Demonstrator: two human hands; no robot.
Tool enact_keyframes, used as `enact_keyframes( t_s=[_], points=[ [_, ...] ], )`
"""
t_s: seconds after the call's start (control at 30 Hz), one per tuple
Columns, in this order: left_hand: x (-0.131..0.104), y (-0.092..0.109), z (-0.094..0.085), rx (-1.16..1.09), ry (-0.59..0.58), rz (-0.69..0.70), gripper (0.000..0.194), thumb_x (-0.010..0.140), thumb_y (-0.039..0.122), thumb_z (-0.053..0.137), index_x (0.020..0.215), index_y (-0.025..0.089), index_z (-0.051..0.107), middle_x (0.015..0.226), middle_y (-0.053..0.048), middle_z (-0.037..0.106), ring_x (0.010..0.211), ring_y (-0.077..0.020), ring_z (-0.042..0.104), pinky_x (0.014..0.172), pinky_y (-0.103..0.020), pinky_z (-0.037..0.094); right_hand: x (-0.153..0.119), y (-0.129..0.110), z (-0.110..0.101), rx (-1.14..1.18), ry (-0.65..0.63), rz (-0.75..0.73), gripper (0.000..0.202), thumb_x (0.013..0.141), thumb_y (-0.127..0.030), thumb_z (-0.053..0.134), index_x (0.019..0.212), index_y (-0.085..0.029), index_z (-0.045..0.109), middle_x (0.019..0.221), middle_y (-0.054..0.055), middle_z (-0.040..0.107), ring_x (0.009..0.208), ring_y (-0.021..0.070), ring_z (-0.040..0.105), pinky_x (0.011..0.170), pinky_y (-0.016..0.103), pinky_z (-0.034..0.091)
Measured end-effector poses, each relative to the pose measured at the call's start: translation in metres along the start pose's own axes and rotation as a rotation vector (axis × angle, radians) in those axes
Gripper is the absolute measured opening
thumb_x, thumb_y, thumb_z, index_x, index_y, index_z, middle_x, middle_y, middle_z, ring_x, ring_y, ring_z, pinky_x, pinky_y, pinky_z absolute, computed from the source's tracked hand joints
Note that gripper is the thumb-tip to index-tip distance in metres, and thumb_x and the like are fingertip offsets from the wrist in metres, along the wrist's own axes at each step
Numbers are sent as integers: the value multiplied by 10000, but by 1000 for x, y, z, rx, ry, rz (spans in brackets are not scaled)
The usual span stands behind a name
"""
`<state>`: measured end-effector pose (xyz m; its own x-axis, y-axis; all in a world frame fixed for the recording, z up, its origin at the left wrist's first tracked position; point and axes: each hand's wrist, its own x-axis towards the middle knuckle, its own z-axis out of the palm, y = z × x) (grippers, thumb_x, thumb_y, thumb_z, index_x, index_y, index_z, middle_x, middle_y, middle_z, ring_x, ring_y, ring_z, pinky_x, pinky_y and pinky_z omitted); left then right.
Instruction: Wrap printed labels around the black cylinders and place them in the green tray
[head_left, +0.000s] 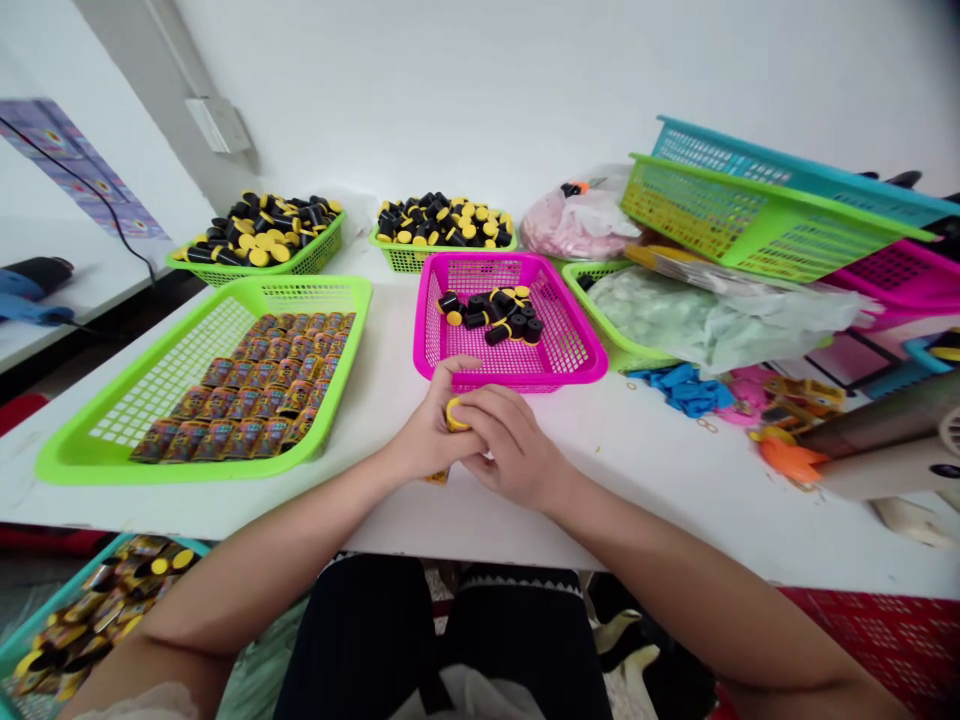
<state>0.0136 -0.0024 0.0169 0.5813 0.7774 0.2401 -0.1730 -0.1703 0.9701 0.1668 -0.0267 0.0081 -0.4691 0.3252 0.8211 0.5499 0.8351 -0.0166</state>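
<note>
My left hand [427, 432] and my right hand [517, 445] meet over the front middle of the white table. Between them is a small canister with a yellow cap [454, 414]; its body is mostly hidden by the fingers. The left hand is closed around it, its index finger arching up, while the right hand's fingers press against it from the other side. Below the left palm a bit of printed orange wrapper [437, 477] peeks out. Just beyond the hands stands a magenta basket [592, 368] with loose black canisters with yellow caps [495, 318].
On the left, a green basket [67, 455] holds rows of wrapped canisters [247, 400]. Two green baskets of unwrapped canisters [259, 235] line the wall. Stacked baskets [750, 215], plastic bags [697, 310] and blue balloons [684, 388] crowd the right. Below left is a teal basket [19, 645].
</note>
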Motion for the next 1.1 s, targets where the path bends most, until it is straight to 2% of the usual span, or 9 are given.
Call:
enact_keyframes(
  t_s=[0.23,0.33,0.43,0.57,0.63,0.7,0.83,0.97,1.1],
  points=[
    [1,-3,-5,89,-10,80,724,705,163,631,1297,256,224,579,145,372,440,-52,400,429,-154,337,-3,8,0,-66,76,-68,450,888,-192,607,1322,-232,495,1154,82,649,1162,242,571,1009,451,527],
    [2,-3,-4,165,43,164,718,692,176,665,1278,250,257,696,94,499,554,-77,526,518,-184,446,-4,12,-1,-83,55,-102,428,878,-183,632,1287,-242,521,1122,69,663,1112,230,591,1027,451,505],
    [-4,11,-1,496,246,277,516,719,239,728,1135,227,423,900,1,605,789,-125,623,717,-251,526,-4,12,-3,-85,55,-31,489,866,-189,652,1312,-320,499,1126,43,653,1090,235,598,1000,461,500],
    [-33,53,-14,942,351,250,271,819,365,719,1014,225,593,917,-18,690,795,-148,661,758,-272,547,5,24,-13,-58,123,96,598,795,-358,745,1327,-348,473,1161,70,601,1110,276,580,965,493,492],
    [-50,77,-36,1095,399,244,265,839,405,694,1035,238,633,1031,-38,704,854,-169,677,782,-288,558,17,48,-17,-44,50,225,472,828,-421,695,1257,-312,529,1162,88,601,1127,289,576,972,504,479],
    [-63,101,-69,1229,432,160,282,831,451,680,1021,242,675,1102,-43,695,889,-190,678,798,-313,562,32,84,-16,-76,-184,423,256,927,-386,545,1139,-254,607,1132,101,613,1098,267,600,967,460,489],
    [-66,139,-145,1432,616,-312,389,774,546,674,997,230,713,852,27,703,797,-182,677,840,-367,534,57,154,8,-254,-921,562,429,899,-312,555,1283,-122,574,1279,209,560,1084,296,630,954,404,487],
    [-55,148,-208,1422,671,-573,443,750,460,707,1062,148,662,774,2,713,808,-211,682,833,-345,513,63,174,28,-215,-1115,473,355,779,-101,608,1123,-132,693,1146,189,663,866,266,692,829,376,522],
    [-47,129,-239,1397,656,-628,322,685,384,774,863,126,702,730,-59,734,764,-230,672,748,-303,495,59,168,22,-225,-1138,400,189,736,-128,658,903,-145,746,924,153,710,806,285,684,764,392,526]
  ],
)
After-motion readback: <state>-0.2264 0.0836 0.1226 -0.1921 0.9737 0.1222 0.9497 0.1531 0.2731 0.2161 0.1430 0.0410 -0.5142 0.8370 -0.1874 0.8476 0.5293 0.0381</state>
